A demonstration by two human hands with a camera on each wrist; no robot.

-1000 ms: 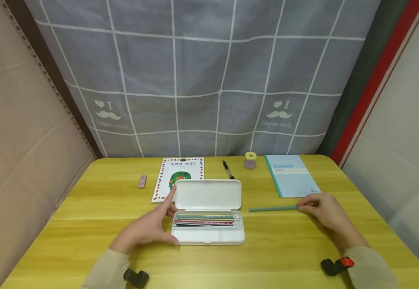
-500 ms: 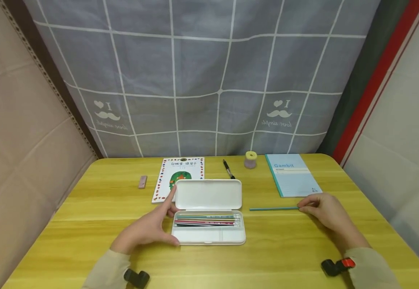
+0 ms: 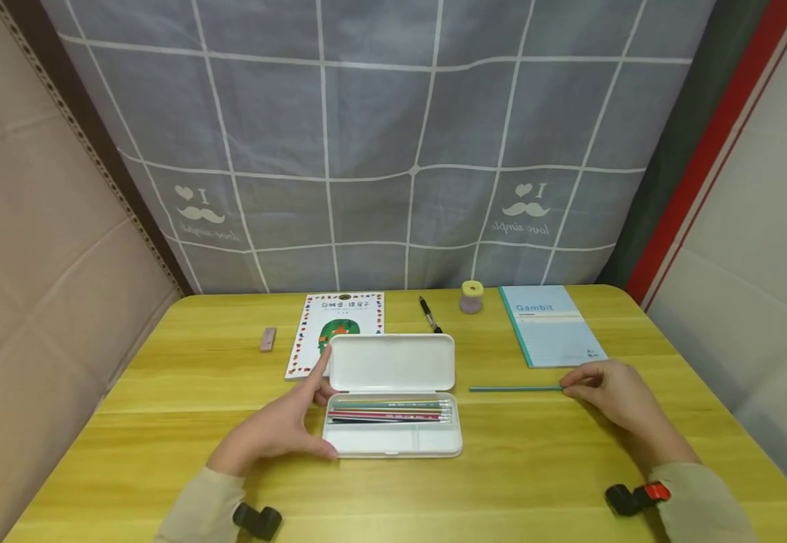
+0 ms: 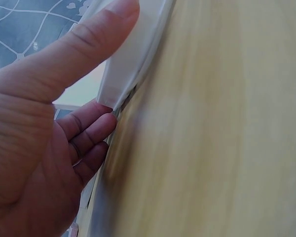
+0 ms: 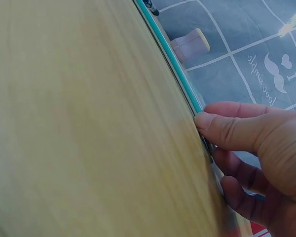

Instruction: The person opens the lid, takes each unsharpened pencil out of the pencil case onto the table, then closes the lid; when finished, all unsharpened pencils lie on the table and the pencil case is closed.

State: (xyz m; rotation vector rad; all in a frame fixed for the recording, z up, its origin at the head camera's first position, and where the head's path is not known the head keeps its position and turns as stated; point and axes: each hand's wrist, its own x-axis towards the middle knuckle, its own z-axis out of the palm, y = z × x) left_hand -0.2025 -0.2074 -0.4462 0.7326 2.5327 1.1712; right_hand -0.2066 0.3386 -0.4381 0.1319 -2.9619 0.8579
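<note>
A white pencil case (image 3: 392,445) stands with its lid (image 3: 392,363) raised, several pencils (image 3: 390,411) lying in its back compartment. My left hand (image 3: 285,426) holds the case at its left side. Its thumb lies at the front corner and its index finger reaches up to the lid's left edge; the left wrist view shows the other fingers bent beside the case's end (image 4: 119,81). To the right of the case, my right hand (image 3: 613,392) pinches the right end of a green pencil (image 3: 515,389) between thumb and index finger. That pencil (image 5: 170,52) lies level, at or just above the tabletop.
Behind the case lie a picture book (image 3: 305,339), partly covered by the lid, and a black pen (image 3: 429,313). A pink eraser (image 3: 267,339) is at left. A yellow-topped lilac spool-shaped thing (image 3: 471,298) and a blue notebook (image 3: 552,324) are at back right. A grey checked curtain (image 3: 373,151) hangs behind.
The head view has tilted slightly, shifting the scene a few pixels. Both hands, the case and the pinched pencil otherwise keep their places.
</note>
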